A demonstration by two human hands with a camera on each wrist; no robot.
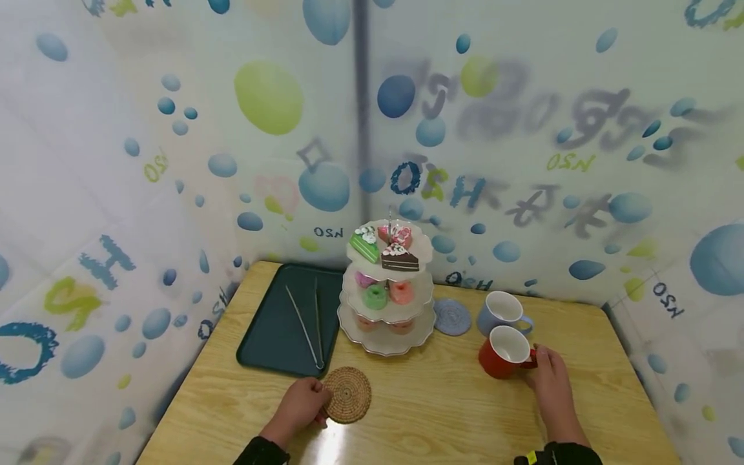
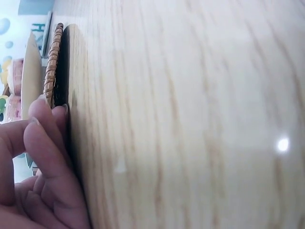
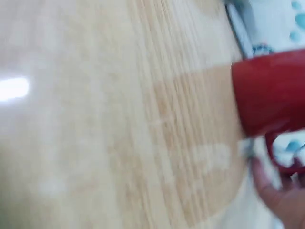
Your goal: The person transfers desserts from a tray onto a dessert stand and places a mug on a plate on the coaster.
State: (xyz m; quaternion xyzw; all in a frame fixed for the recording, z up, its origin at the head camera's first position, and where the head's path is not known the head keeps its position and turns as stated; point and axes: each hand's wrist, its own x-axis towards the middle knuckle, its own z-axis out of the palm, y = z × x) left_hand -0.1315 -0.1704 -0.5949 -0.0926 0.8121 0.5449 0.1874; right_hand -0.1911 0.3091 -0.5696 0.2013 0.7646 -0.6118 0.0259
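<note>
In the head view my left hand (image 1: 301,405) pinches the left edge of a round woven straw coaster (image 1: 349,399) near the front of the table. The left wrist view has this coaster (image 2: 51,71) edge-on, slightly tilted, between thumb and fingertips. On the right, my right hand (image 1: 554,381) holds the handle of a red mug (image 1: 494,360) with a white inside. Blurred in the right wrist view, the mug (image 3: 269,93) has my fingers (image 3: 274,195) at its handle. Whether the mug touches the tabletop is hard to tell.
Behind the red mug stands a light blue mug (image 1: 484,318), near a blue-grey round coaster (image 1: 452,317). A three-tier stand (image 1: 388,345) carries toy cakes and doughnuts at the back centre. To its left, metal tongs (image 1: 303,328) lie on a dark green tray (image 1: 264,336).
</note>
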